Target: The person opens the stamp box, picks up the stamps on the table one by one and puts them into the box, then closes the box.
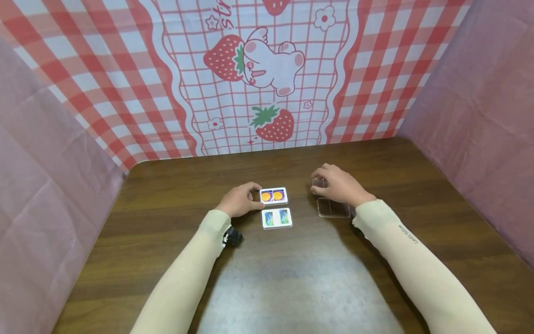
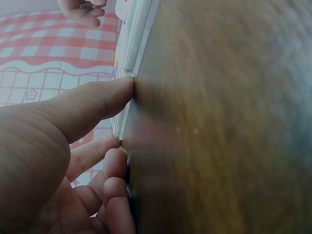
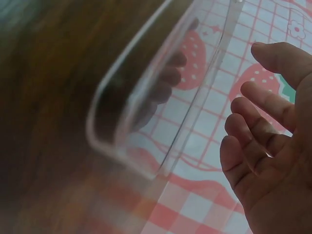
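Note:
My left hand (image 1: pixel 238 200) is at the left end of a small flat case (image 1: pixel 273 196) with two orange round pictures on purple. Its thumb (image 2: pixel 109 95) and index finger pinch the case's edges. Just in front lies a second flat case (image 1: pixel 277 217), white with two blue-green pictures. My right hand (image 1: pixel 337 184) hovers with loosely bent fingers over a clear plastic cover (image 1: pixel 319 184), partly hidden by the hand. Nearer to me lies another clear cover (image 1: pixel 333 208). In the right wrist view the fingers (image 3: pixel 243 139) stand apart from a clear cover (image 3: pixel 146 107).
A brown wooden table (image 1: pixel 288 278) carries everything. Behind it hangs a red-and-white checked cloth (image 1: pixel 371 83) with strawberry prints. Pink cloth (image 1: pixel 471 130) hangs at both sides.

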Motion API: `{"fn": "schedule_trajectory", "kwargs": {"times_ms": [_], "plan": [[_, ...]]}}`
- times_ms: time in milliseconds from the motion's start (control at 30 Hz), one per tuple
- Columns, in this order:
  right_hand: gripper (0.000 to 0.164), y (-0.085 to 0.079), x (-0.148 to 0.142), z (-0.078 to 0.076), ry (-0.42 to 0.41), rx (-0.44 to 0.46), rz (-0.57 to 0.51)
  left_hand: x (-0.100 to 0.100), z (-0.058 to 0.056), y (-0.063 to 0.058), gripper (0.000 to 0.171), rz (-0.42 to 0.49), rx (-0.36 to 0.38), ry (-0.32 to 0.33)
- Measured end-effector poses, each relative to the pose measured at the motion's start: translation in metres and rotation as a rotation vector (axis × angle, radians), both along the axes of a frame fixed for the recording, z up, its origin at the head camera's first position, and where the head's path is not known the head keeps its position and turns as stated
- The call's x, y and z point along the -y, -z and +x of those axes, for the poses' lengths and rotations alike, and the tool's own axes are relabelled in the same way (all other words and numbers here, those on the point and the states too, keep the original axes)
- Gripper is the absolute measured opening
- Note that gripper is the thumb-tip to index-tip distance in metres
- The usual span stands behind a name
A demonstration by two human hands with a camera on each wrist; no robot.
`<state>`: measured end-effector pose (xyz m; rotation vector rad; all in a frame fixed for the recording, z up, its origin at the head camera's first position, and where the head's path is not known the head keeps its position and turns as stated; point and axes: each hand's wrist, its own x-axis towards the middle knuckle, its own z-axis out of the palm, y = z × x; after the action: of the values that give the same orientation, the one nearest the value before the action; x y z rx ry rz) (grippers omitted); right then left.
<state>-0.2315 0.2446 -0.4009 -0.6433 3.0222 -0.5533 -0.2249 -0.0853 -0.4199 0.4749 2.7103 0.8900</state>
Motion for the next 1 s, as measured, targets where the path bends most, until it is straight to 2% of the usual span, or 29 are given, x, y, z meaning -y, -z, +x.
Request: {"fn": "schedule_trajectory", "kwargs": {"times_ms": [600,1000], "plan": [[0.042,-0.001,-0.012,0.001,0.021,0.001,0.022,-0.001,0.001,-0.001,0.057,0.003,0.012,-0.012],[0.044,-0.009,-0.036,-0.002,0.019,0.008,0.054,-0.002,0.001,-0.002,0.057,-0.011,0.011,-0.021]]}}
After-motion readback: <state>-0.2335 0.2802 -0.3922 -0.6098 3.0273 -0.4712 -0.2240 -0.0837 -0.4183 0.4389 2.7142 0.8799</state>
